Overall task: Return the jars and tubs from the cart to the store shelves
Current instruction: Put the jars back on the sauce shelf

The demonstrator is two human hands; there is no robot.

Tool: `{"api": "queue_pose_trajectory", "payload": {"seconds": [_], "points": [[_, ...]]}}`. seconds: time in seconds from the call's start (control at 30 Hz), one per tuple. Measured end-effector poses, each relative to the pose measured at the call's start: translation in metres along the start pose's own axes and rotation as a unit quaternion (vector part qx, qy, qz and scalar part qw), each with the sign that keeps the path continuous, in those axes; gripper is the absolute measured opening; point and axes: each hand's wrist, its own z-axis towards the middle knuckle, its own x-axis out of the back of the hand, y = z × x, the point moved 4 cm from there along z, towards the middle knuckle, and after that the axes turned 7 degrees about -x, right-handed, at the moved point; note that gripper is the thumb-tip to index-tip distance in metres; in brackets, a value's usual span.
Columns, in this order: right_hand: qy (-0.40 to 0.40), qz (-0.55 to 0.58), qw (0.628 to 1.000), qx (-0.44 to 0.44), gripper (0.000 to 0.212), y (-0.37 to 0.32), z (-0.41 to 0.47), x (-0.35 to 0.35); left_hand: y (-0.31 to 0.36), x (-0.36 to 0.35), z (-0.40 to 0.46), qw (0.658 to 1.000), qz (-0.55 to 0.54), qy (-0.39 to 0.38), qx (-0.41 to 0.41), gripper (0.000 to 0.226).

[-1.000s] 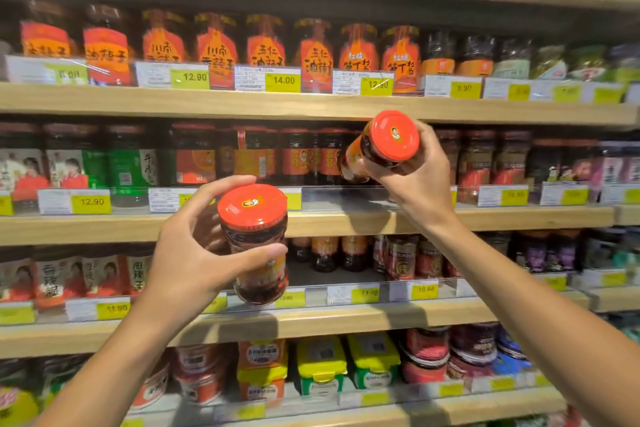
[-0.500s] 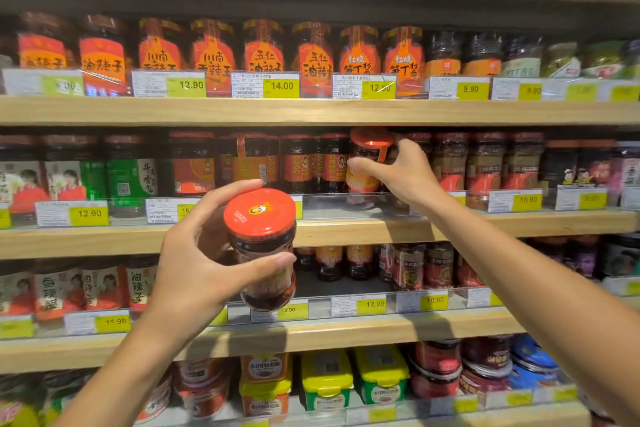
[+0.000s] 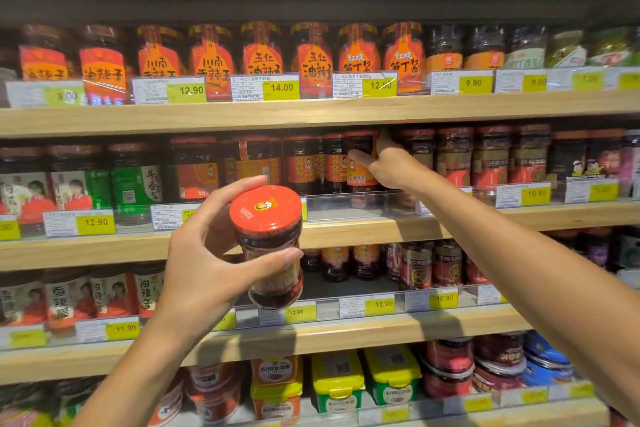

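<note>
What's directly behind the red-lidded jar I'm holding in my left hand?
Behind the red-lidded jar in the left hand runs the wooden shelf edge, with a 12.90 price tag showing below. Whatever stands on the lower shelf straight behind the jar is covered.

Left hand (image 3: pixel 211 263) raised at chest height, fingers and thumb curled in a grip. Right arm extended forward and up, right hand (image 3: pixel 388 163) fingers wrapped, also gripping.

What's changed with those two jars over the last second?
The right hand carried its red-lidded jar from in front of the shelves into the second shelf's row, tipping it upright; it grips it there. The left hand holds the other jar much as before.
</note>
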Motion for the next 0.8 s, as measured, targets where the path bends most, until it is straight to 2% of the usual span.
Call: {"api": "queue_pose_trajectory", "payload": {"seconds": [0.17,0.3,0.43,0.53,0.6,0.8], "points": [[-0.025,0.031,0.999,-0.01,0.073,0.002,0.002,-0.003,-0.003,0.001,0.006,1.0,-0.002,0.006,-0.007,0.08],[-0.016,0.031,0.999,-0.001,0.037,0.008,-0.008,-0.003,-0.001,0.002,0.015,0.999,-0.019,0.027,-0.014,0.08],[0.019,0.019,0.998,0.052,0.042,0.007,-0.03,0.003,0.006,0.005,0.032,0.996,-0.012,0.067,-0.049,0.078],[0.018,0.026,0.995,0.095,0.073,0.009,-0.043,0.006,0.008,0.006,0.051,0.993,-0.013,0.095,-0.07,0.079],[0.028,0.028,0.992,0.117,0.083,0.011,-0.052,0.01,0.007,0.006,0.063,0.992,-0.01,0.102,-0.078,0.08],[0.041,0.077,0.982,0.168,0.079,0.021,-0.068,0.021,-0.008,-0.008,0.086,0.993,0.009,0.089,-0.078,0.081]]}}
